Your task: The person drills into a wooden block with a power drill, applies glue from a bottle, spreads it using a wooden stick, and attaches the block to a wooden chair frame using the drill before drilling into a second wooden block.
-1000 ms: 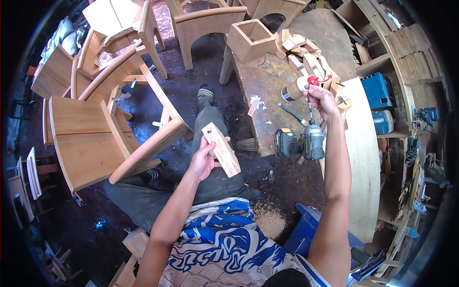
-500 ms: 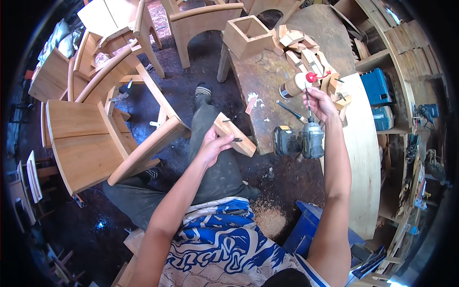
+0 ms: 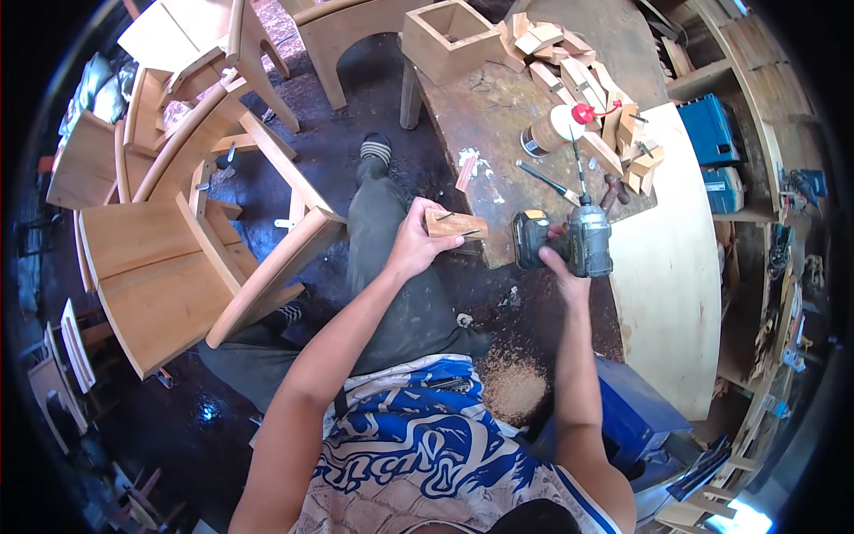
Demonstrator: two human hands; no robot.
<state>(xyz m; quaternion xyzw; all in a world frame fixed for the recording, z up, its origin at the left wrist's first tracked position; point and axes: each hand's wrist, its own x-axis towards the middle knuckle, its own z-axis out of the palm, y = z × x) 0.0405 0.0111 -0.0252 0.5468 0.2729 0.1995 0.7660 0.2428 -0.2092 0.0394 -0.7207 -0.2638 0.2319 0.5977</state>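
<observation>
In my left hand [image 3: 414, 245] is a small wooden block [image 3: 457, 228], pinched between thumb and fingers over my knee. Two dark screws stick out of the block. My right hand [image 3: 569, 274] is wrapped round the handle of a cordless drill driver [image 3: 589, 240], between its battery and its body. The driver's long thin bit points away from me, over the worktable. Just beyond it lie a chisel-like tool with a dark end [image 3: 546, 181] and a hammer with a reddish handle [image 3: 612, 191]. A glue bottle with a red cap [image 3: 551, 129] lies close by.
The worn worktable [image 3: 480, 98] carries a pile of wood blocks [image 3: 569, 67] and an open wooden box [image 3: 449, 44]. A pale curved board [image 3: 669, 303] runs along my right. Wooden chairs [image 3: 160, 276] crowd the left. Sawdust [image 3: 514, 390] and a blue box [image 3: 640, 405] are near my right side.
My right hand has come down from the driver's bit to its handle. The block in my left hand has turned more level and moved slightly right and up.
</observation>
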